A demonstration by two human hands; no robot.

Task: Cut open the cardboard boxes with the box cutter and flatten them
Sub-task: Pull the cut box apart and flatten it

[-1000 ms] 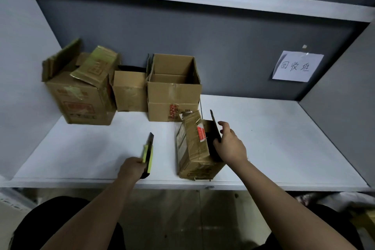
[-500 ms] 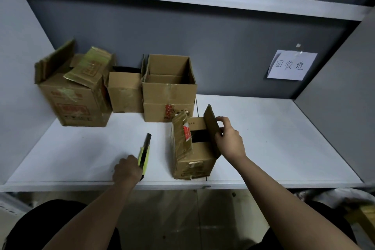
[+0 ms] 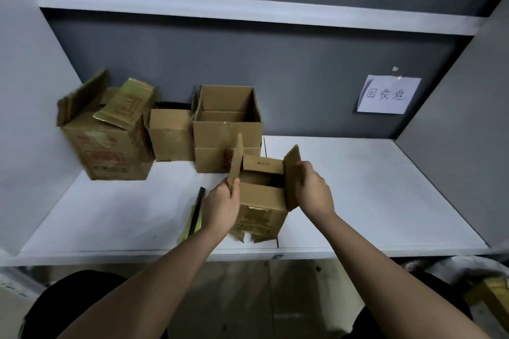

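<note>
Our left hand grips one flap, our right hand the other, spreading the small box at centre frame; next we likely need the box cutter lying left.

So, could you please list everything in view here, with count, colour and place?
small box: 1, brown, front of shelf, flaps up, held by both hands
boxes: 3, brown, back left of shelf: a battered one, a low one, an open one
box cutter: 1, black and yellow, on shelf left of the small box
paper sign: 1, white, handwritten, on the grey back wall
shelf: 1, white
left hand: grips the left flap
right hand: holds the right flap
</note>
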